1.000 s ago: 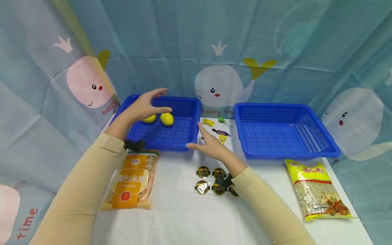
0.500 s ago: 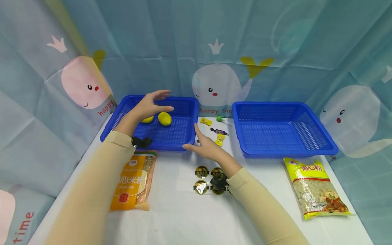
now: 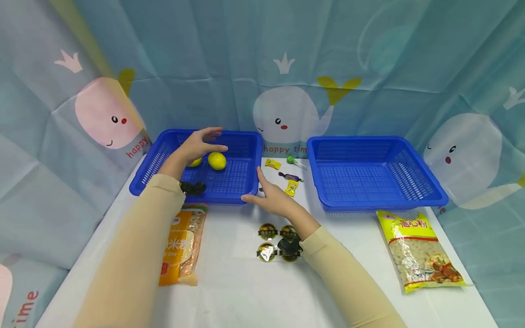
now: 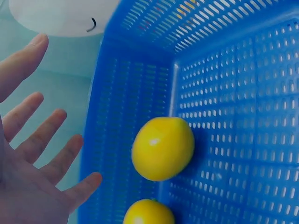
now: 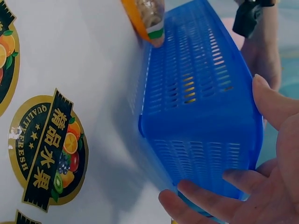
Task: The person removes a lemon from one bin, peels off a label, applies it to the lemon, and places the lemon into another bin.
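Two yellow lemons (image 3: 217, 161) lie in the left blue basket (image 3: 242, 199); one is partly behind my left wrist in the head view. Over that basket's back part hovers my left hand (image 3: 198, 145), its fingers spread and holding nothing. In the left wrist view, one lemon (image 4: 163, 148) lies by the basket's side wall, apart from the hand (image 4: 39, 172). My right hand (image 3: 275, 197) is at the basket's front right corner. The right wrist view has its thumb at the rim and its loosely straight fingers along the outer wall (image 5: 201, 121).
A second blue basket (image 3: 377, 205) stands at right. Between the baskets lie wrapped candies (image 3: 291, 187) and a green lollipop (image 3: 291, 160). An orange-labelled bag (image 3: 180, 246) is partly under my left forearm. A yellow bag (image 3: 422, 253) lies front right, and round fruit stickers (image 3: 268, 231) lie centrally.
The head view has shifted slightly. My left hand has come a little lower over the basket, and its forearm now covers more of the orange-labelled bag. The right hand stays at the basket's corner.
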A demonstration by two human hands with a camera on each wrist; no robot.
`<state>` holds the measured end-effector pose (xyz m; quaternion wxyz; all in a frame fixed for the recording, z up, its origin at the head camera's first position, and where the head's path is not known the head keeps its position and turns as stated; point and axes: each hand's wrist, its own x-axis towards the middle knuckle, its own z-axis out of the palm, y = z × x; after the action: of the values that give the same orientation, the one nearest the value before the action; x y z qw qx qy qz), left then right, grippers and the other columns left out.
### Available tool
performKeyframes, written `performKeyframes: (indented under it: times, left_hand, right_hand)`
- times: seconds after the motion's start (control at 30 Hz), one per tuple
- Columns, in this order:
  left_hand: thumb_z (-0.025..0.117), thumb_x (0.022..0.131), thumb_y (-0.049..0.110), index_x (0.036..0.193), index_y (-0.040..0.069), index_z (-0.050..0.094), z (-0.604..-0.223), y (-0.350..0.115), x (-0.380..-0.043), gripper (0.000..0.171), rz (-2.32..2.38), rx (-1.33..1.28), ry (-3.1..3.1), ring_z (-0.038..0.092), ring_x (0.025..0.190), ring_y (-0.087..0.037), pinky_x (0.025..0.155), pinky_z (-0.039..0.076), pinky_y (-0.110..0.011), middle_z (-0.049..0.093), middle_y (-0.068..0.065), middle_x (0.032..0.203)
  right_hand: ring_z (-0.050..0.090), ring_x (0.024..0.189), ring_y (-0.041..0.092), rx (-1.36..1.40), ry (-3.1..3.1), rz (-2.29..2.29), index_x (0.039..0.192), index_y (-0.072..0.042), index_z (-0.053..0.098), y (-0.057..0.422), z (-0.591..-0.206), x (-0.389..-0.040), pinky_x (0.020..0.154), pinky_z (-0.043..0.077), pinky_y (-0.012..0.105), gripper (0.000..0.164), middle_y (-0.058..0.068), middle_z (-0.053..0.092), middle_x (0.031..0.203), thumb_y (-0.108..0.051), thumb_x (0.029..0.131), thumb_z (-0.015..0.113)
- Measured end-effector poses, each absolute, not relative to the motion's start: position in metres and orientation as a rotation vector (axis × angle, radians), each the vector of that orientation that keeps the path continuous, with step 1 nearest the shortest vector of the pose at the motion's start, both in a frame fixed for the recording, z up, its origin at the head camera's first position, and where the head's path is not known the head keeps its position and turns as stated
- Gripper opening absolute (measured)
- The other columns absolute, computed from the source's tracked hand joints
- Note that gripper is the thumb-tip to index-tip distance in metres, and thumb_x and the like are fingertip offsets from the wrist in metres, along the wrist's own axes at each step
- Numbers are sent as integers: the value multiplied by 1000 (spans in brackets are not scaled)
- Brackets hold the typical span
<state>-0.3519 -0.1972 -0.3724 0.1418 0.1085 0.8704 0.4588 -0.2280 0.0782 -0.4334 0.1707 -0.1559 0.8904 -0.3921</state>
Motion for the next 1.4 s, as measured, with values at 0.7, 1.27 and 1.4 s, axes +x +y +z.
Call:
performKeyframes:
  times: [0.7, 1.27, 1.4]
  left_hand:
    - [76, 92, 32, 158, 26, 34, -410, -204, -367, 78, 1282, -5, 2448, 13, 154, -41, 120, 19, -64, 13, -9, 170]
    - [73, 92, 8, 158, 14, 34, -436, -192, -383, 77, 1212, -61, 2414, 45, 136, -39, 110, 44, -52, 29, -23, 160]
    - [75, 92, 14, 155, 10, 39, -438, -190, -383, 73, 1157, -111, 2422, 49, 132, -38, 110, 44, -51, 36, -22, 156]
  right_hand:
    - [31, 150, 30, -427, 2526, -1101, 161, -30, -12, 77, -436, -227, 120, 31, 50, 110, 9, 20, 167, -72, 88, 59]
    - [32, 150, 30, -451, 2524, -1090, 161, -28, -14, 78, -434, -230, 120, 32, 49, 109, 9, 20, 167, -70, 90, 58]
    - [31, 150, 29, -450, 2517, -1092, 161, -27, -14, 79, -434, -229, 120, 32, 49, 111, 8, 19, 167, -72, 89, 57]
